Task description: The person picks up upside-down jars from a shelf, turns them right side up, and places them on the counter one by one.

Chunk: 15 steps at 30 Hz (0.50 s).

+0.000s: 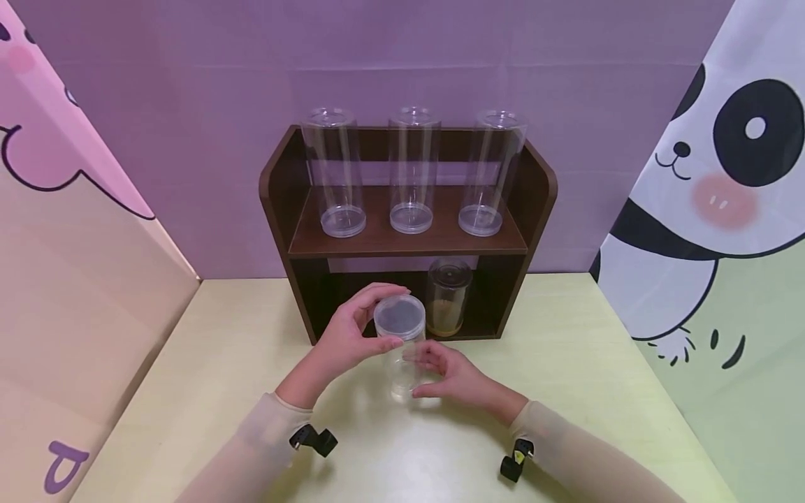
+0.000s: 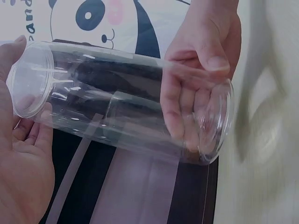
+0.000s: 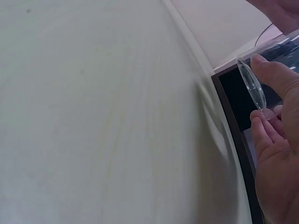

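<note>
A clear, empty plastic jar (image 1: 401, 342) is held over the pale table just in front of a dark wooden shelf (image 1: 534, 188). My left hand (image 1: 358, 332) grips its upper, lidded end, fingers curled round the rim. My right hand (image 1: 449, 374) holds the lower end, thumb and fingers pinching the base. In the left wrist view the jar (image 2: 117, 100) lies tilted across the frame, with the left hand (image 2: 23, 163) at its mouth and the right hand (image 2: 201, 60) at its base. The right wrist view shows the right hand (image 3: 280, 140) on the base edge (image 3: 252, 86).
Three tall clear jars (image 1: 411, 171) stand in a row on the shelf's upper board. A lidded jar with brownish contents (image 1: 448, 297) stands in the lower bay, right of centre. Printed panels wall in the yellow-green table (image 1: 566, 363) on the left and right.
</note>
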Each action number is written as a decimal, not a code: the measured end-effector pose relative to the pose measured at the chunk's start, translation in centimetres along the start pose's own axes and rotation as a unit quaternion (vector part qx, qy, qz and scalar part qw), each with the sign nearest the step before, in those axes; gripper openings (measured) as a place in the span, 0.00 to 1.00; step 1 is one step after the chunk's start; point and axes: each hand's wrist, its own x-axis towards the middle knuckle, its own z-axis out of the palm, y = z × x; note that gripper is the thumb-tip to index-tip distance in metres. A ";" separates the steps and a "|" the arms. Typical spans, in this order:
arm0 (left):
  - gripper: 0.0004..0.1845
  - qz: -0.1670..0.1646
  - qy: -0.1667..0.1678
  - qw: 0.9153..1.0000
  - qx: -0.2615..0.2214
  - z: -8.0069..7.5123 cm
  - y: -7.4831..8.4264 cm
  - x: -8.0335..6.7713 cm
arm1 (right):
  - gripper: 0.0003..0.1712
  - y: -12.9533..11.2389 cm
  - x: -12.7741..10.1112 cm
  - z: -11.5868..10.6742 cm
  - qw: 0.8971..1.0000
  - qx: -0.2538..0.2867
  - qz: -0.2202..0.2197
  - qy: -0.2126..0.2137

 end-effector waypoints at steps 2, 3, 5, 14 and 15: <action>0.38 0.002 -0.001 1.000 0.003 0.2 0.0 0.0 | 0.39 0.1 0.1 0.1 1.000 -0.005 0.008 0.005; 0.37 0.003 0.000 1.000 0.005 0.2 0.0 0.0 | 0.39 0.1 0.2 0.2 1.000 -0.007 0.009 0.005; 0.37 0.004 0.001 1.000 0.009 0.2 0.0 0.0 | 0.39 0.1 0.3 0.2 1.000 -0.011 0.010 0.005; 0.39 -0.005 0.015 0.999 0.036 -0.4 0.0 -0.5 | 0.39 0.1 0.6 0.1 0.999 -0.041 0.006 0.003; 0.39 -0.008 0.017 0.999 0.040 -0.6 0.0 -0.7 | 0.38 0.1 0.6 0.1 0.999 -0.050 0.005 0.004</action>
